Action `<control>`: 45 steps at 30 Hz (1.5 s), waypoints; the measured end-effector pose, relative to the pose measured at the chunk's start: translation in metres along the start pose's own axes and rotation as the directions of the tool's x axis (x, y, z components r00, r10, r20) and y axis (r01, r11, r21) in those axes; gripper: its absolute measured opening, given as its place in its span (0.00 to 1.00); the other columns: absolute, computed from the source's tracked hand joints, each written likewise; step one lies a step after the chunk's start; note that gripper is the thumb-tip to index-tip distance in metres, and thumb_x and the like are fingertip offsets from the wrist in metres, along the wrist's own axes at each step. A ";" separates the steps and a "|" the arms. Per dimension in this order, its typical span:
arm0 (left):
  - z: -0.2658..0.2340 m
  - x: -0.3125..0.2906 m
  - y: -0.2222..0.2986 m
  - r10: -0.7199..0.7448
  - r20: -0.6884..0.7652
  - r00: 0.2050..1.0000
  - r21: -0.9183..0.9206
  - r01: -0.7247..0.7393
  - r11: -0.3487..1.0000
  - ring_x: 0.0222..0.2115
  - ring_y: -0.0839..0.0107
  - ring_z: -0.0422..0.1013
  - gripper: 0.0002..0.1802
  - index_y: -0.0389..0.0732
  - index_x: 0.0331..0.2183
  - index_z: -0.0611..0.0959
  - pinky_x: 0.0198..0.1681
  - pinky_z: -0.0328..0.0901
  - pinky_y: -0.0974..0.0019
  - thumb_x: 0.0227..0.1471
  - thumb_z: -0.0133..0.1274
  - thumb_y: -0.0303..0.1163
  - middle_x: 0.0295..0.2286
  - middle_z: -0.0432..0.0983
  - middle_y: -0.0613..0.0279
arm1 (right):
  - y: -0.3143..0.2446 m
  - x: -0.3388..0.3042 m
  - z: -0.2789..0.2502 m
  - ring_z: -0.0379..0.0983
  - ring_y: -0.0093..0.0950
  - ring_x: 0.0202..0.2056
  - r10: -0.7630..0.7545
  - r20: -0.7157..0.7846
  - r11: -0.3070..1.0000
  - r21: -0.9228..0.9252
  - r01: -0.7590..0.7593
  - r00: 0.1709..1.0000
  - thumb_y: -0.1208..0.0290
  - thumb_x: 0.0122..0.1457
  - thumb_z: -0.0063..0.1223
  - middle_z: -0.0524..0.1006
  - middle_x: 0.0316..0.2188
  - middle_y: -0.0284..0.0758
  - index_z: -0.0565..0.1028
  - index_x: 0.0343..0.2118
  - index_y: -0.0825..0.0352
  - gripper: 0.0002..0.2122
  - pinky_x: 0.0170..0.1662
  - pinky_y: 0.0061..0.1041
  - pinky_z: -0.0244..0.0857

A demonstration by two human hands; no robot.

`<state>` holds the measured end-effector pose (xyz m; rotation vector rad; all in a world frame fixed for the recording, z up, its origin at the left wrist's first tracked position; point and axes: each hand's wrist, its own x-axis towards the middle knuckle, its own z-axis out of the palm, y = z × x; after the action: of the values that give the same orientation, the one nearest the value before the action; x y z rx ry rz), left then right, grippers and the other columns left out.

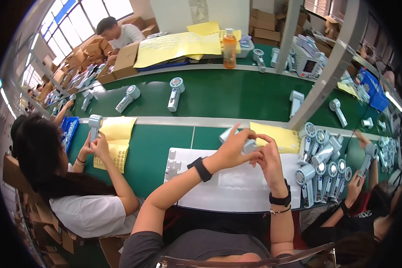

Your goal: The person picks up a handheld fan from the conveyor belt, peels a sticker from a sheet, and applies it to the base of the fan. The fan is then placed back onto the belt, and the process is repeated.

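My left hand and my right hand meet above a white sheet on the table. Their thumbs and fingertips come together in a pinch; anything between them is too small to make out. Partly hidden behind my left hand is a light-blue handheld fan; I cannot tell whether it touches my fingers. Just beyond my right hand lies a yellow sticker sheet with a few pale stickers left on it. The white sheet has grey cut-out shapes at its left edge.
Many light-blue fans are piled to my right. Beyond a metal rail, spaced fans lie on a green belt. A metal post rises at right. Co-workers on both sides hold fans; an orange bottle stands at the back.
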<state>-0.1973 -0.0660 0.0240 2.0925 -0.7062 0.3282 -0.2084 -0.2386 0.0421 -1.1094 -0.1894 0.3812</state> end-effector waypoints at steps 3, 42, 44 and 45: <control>-0.004 -0.008 0.000 -0.074 -0.054 0.996 -0.035 0.072 0.997 0.42 0.61 0.65 0.22 0.37 0.42 0.68 0.50 0.60 0.57 0.48 0.60 0.30 0.37 0.69 0.57 | 0.003 0.002 0.009 0.69 0.19 0.25 -0.022 0.020 1.000 -0.016 0.023 1.000 0.71 0.64 0.48 0.73 0.24 0.31 0.62 0.54 0.67 0.17 0.29 0.18 0.62; 0.028 0.136 -0.152 0.237 0.447 0.863 0.631 -0.491 0.601 0.45 0.65 0.67 0.12 0.44 0.37 0.74 0.56 0.55 0.57 0.56 0.50 0.41 0.37 0.71 0.62 | 0.078 -0.010 0.019 0.70 0.39 0.24 -0.387 0.236 0.394 -0.831 0.392 0.891 0.80 0.54 0.49 0.74 0.20 0.38 0.75 0.32 0.65 0.05 0.31 0.36 0.61; 0.027 0.129 -0.152 0.228 0.438 0.869 0.612 -0.475 0.633 0.46 0.64 0.66 0.14 0.43 0.38 0.74 0.58 0.54 0.56 0.55 0.51 0.43 0.38 0.71 0.61 | 0.077 -0.009 0.018 0.69 0.38 0.24 -0.384 0.227 0.414 -0.824 0.387 0.895 0.79 0.54 0.49 0.73 0.19 0.38 0.75 0.30 0.65 0.04 0.31 0.35 0.60; 0.023 0.125 -0.148 0.245 0.333 0.911 0.611 -0.406 0.679 0.48 0.61 0.65 0.18 0.42 0.40 0.74 0.59 0.52 0.52 0.54 0.52 0.45 0.40 0.70 0.59 | 0.077 -0.010 0.017 0.69 0.38 0.23 -0.381 0.214 0.426 -0.823 0.376 0.899 0.79 0.55 0.49 0.73 0.19 0.37 0.76 0.29 0.65 0.04 0.30 0.35 0.60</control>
<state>-0.0097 -0.0627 -0.0283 2.7145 -1.2588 0.6294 -0.2389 -0.1986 -0.0189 -2.0072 -0.6759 -0.1921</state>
